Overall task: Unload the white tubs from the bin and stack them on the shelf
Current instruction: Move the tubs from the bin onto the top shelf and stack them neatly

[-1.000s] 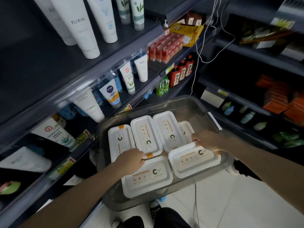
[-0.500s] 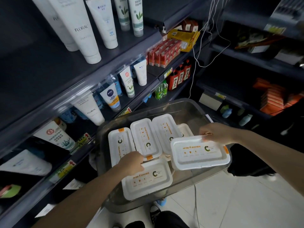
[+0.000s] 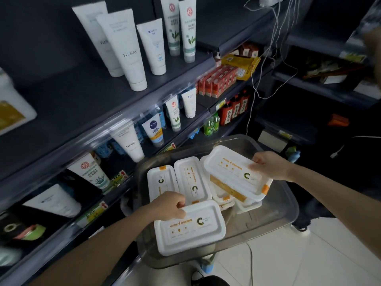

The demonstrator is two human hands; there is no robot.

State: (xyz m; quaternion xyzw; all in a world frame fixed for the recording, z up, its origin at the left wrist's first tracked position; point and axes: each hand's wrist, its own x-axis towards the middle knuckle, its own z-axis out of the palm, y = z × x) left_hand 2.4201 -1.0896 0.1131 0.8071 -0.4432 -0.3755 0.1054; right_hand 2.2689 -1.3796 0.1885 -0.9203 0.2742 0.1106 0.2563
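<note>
Two white tubs are held over the clear bin [image 3: 288, 205]. The right tub [image 3: 233, 172] is tilted, raised above others, the right hand [image 3: 268, 166] closed on its far corner. The near tub [image 3: 189, 226] is pinched at its left edge by the left hand [image 3: 169, 205]. More tubs [image 3: 191, 180] lie in the bin, beside dark shelves [image 3: 86, 104] of tubes [image 3: 125, 48].

Two white tubs lifted, both lidded, rectangular with rounded corners, orange print and a green-black C on top. Right-hand tub [image 3: 235, 174] tilted, orange band along its side, pinched at its far-right edge under the fingers [image 3: 257, 166] of the right hand [image 3: 270, 166]. Near tub [image 3: 190, 227] roughly level, gripped at its upper-left corner by the left hand [image 3: 170, 204]. Others [image 3: 192, 179] lying flat in the clear bin [image 3: 288, 205], just beyond the left fingertips, below the raised right one.
</note>
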